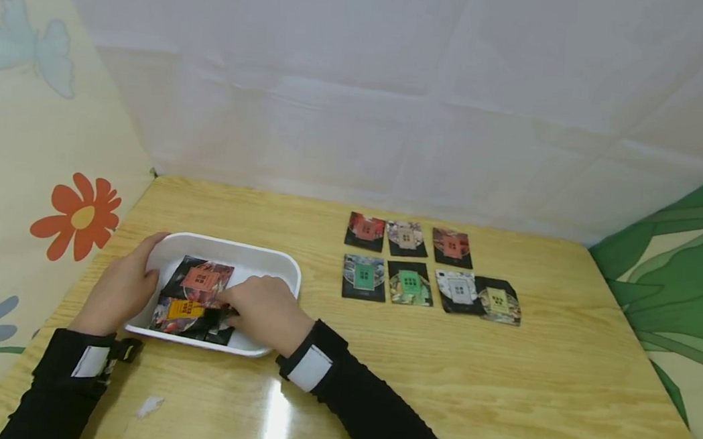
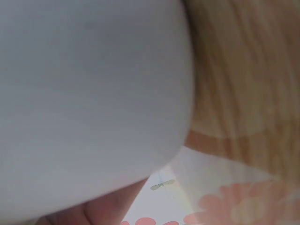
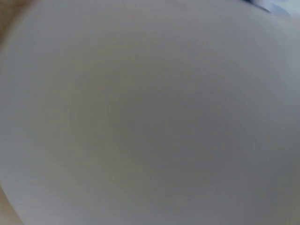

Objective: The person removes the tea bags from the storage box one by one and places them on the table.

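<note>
A white tray (image 1: 258,262) stands at the left of the table and holds a loose pile of flat, dark packets with food pictures. A red-labelled packet (image 1: 203,279) lies on the pile's far side, an orange-labelled packet (image 1: 184,311) nearer. My left hand (image 1: 119,289) grips the tray's left end, thumb over the rim. Reaching in over the near right side, my right hand (image 1: 270,312) pinches a packet at the pile's right edge; its fingertips partly hide it. White tray wall (image 2: 93,93) fills most of the left wrist view, with fingers (image 2: 105,206) below. The right wrist view is nearly all blurred white.
Right of the tray, several similar packets lie flat in two rows on the wooden table (image 1: 498,383). In the front row, a yellow-labelled packet (image 1: 499,301) overlaps a white-labelled one (image 1: 457,290). White sheeting (image 1: 364,113) hangs behind; a scrap (image 1: 149,406) lies near the front.
</note>
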The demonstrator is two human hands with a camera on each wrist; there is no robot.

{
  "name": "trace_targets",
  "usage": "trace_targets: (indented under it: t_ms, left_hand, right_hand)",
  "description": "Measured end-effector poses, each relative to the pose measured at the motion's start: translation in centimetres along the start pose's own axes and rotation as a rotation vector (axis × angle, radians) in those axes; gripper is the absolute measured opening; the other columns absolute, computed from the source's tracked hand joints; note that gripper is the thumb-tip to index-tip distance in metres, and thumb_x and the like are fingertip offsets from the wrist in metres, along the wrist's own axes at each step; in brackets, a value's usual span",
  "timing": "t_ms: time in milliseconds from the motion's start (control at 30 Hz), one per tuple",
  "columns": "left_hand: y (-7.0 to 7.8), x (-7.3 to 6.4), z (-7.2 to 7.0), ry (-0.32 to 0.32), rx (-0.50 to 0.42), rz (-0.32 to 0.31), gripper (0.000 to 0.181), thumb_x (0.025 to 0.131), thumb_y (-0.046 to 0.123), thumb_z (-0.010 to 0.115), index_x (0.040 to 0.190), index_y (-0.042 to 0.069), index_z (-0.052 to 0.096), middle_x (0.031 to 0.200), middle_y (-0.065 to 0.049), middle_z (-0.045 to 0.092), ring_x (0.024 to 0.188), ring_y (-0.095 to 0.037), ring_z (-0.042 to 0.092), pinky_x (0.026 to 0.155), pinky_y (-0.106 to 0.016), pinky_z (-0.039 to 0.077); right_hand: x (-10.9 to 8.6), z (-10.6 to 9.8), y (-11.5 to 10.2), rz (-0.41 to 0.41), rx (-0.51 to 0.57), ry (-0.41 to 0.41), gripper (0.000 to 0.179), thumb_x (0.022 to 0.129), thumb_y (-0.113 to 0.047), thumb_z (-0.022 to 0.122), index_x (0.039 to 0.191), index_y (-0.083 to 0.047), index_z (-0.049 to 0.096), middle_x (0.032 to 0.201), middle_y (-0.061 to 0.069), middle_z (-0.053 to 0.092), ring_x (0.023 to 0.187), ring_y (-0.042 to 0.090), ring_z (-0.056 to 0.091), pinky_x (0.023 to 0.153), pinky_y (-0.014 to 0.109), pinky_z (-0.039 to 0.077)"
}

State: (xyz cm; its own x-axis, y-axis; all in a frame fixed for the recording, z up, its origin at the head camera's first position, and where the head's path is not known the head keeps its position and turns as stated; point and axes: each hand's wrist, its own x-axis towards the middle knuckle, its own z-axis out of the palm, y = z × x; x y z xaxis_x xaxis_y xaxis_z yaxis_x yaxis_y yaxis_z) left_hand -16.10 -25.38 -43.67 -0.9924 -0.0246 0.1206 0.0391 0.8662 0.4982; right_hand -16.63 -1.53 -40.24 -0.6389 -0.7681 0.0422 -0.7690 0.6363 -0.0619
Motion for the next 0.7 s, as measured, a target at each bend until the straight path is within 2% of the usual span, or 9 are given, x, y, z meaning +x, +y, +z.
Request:
trace_targets:
  t_ms: [167, 233, 333, 400, 467, 600, 700]
  left_hand:
    - [0.0, 0.0, 0.0, 0.007, 0.006, 0.003, 0.059, 0.09, -0.001, 0.053, 0.146, -0.001, 0.032, 0.121, -0.036, 0.053, 0.098, -0.049, 0.059, 0.082, -0.064, 0.043]
    - [0.1, 0.0, 0.0, 0.006, 0.007, -0.001, 0.059, 0.09, 0.0, 0.052, 0.146, -0.001, 0.032, 0.121, -0.036, 0.053, 0.097, -0.047, 0.059, 0.082, -0.064, 0.044]
    - [0.1, 0.0, 0.1, 0.003, 0.001, -0.008, 0.059, 0.091, 0.0, 0.051, 0.146, -0.001, 0.032, 0.122, -0.035, 0.053, 0.096, -0.046, 0.059, 0.082, -0.063, 0.044]
    - [0.1, 0.0, 0.1, -0.001, -0.003, -0.01, 0.059, 0.091, 0.0, 0.05, 0.146, -0.001, 0.031, 0.122, -0.035, 0.053, 0.098, -0.046, 0.059, 0.084, -0.064, 0.043]
    - [0.1, 0.1, 0.0, -0.003, -0.004, -0.009, 0.058, 0.091, 0.0, 0.05, 0.146, -0.001, 0.031, 0.123, -0.034, 0.053, 0.099, -0.047, 0.058, 0.085, -0.064, 0.042]
    - [0.1, 0.0, -0.1, -0.014, -0.002, -0.02, 0.059, 0.091, 0.0, 0.05, 0.147, 0.0, 0.03, 0.122, -0.035, 0.053, 0.1, -0.048, 0.058, 0.085, -0.064, 0.042]
    - [0.2, 0.0, -0.1, -0.02, 0.0, -0.028, 0.059, 0.091, 0.0, 0.05, 0.147, 0.0, 0.03, 0.122, -0.035, 0.053, 0.099, -0.047, 0.058, 0.085, -0.064, 0.042]
  right_hand:
    - [-1.0, -1.0, 1.7, -0.046, 0.12, -0.083, 0.027, 0.087, -0.007, 0.059, 0.1, -0.027, 0.071, 0.088, -0.012, 0.066, 0.07, 0.001, 0.054, 0.057, 0.019, 0.041]
    - [-1.4, -1.4, 2.5, -0.073, 0.222, -0.105, 0.038, 0.086, -0.003, 0.057, 0.114, -0.024, 0.069, 0.1, -0.011, 0.068, 0.069, 0.002, 0.052, 0.058, 0.016, 0.04]
    - [-2.3, -1.9, 4.1, -0.105, 0.419, -0.11, 0.045, 0.088, -0.002, 0.056, 0.129, -0.019, 0.06, 0.117, -0.008, 0.065, 0.082, 0.0, 0.055, 0.069, 0.011, 0.041]
    - [-3.1, -2.2, 5.2, -0.093, 0.564, -0.072, 0.044, 0.089, -0.005, 0.059, 0.132, -0.015, 0.055, 0.115, -0.005, 0.065, 0.084, 0.002, 0.057, 0.071, 0.013, 0.044]
    - [-3.9, -2.4, 6.2, -0.064, 0.718, -0.003, 0.039, 0.09, -0.012, 0.063, 0.128, -0.013, 0.054, 0.109, -0.004, 0.065, 0.09, 0.003, 0.06, 0.074, 0.016, 0.047]
    - [-5.5, -2.5, 8.2, 0.028, 0.99, 0.156, 0.034, 0.088, -0.023, 0.068, 0.119, -0.011, 0.059, 0.097, -0.002, 0.068, 0.073, 0.01, 0.059, 0.062, 0.026, 0.046]
    - [-6.8, -2.8, 9.7, 0.063, 1.092, 0.233, 0.027, 0.086, -0.022, 0.07, 0.11, -0.01, 0.066, 0.087, 0.0, 0.065, 0.059, 0.014, 0.048, 0.053, 0.028, 0.04]
